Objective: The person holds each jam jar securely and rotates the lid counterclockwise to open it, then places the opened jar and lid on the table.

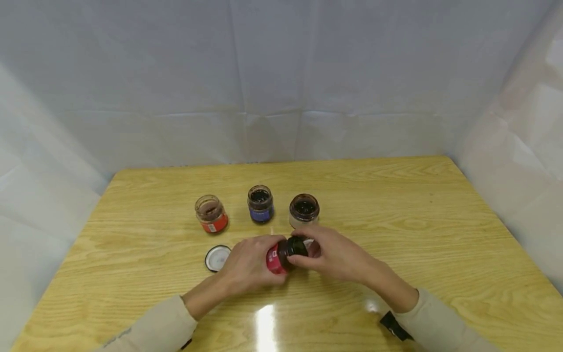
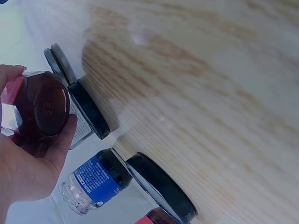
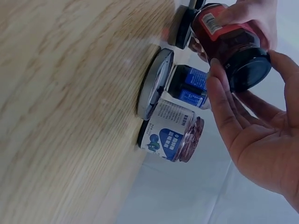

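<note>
Over the middle of the table my left hand (image 1: pixel 255 261) grips a red-labelled jar (image 1: pixel 274 259), tilted so its lidded end points to the right. Dark red contents show through its glass in the left wrist view, where its base (image 2: pixel 52 109) faces the camera. On the jar's mouth sits a black lid (image 3: pixel 247 70). The thumb and fingers of my right hand (image 1: pixel 340 254) pinch this lid around its sides. Just beyond the hands stand three lidless jars: one with a red label (image 1: pixel 214 224), one with a blue label (image 1: pixel 261 214) and one with a white label (image 3: pixel 168 133).
A loose lid (image 1: pixel 217 259) lies inner side up beside my left hand. Two more lids lie on the table, a dark-edged one (image 2: pixel 88 109) before the white-labelled jar and another (image 2: pixel 161 186) before the blue-labelled jar. White sheeting (image 1: pixel 272 83) hangs behind the wooden table (image 1: pixel 396 210).
</note>
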Demonstrator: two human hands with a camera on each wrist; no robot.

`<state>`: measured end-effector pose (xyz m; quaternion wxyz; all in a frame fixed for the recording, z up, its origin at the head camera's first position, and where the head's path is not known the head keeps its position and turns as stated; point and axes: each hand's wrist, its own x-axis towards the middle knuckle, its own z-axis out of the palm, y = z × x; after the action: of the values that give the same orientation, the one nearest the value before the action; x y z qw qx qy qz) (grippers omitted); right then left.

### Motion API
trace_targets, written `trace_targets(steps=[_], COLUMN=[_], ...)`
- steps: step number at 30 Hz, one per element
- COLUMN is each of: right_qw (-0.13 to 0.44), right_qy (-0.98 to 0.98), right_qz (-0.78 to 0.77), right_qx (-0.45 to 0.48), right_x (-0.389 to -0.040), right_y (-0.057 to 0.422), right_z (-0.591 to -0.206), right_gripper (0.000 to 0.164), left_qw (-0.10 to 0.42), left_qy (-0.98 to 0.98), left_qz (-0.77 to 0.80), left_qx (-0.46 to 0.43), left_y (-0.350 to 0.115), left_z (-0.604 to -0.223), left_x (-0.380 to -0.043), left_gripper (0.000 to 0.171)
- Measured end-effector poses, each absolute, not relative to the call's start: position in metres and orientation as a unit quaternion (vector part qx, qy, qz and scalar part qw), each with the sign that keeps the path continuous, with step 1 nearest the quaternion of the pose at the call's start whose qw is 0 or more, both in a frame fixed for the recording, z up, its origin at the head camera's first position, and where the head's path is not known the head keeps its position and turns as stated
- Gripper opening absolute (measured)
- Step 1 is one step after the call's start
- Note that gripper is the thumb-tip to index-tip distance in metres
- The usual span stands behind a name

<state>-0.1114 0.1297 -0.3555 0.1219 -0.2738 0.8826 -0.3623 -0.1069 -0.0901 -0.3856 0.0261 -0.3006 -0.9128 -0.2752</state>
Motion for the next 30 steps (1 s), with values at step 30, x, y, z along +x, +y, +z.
trace_targets(steps=[30], right_qw=[0.096], right_qy=[0.881], right_qz=[-0.338], right_qx=[-0.318], right_x=[-0.1108], right_y=[0.133], right_z=[-0.3516], right_gripper=[0.053], left_qw=[0.016], left_qy=[-0.917], left_qz=[-0.271], left_qx=[-0.294], left_y=[-0.091], left_z=[-0.3836], left_x=[-0.1055], left_gripper=[0.057])
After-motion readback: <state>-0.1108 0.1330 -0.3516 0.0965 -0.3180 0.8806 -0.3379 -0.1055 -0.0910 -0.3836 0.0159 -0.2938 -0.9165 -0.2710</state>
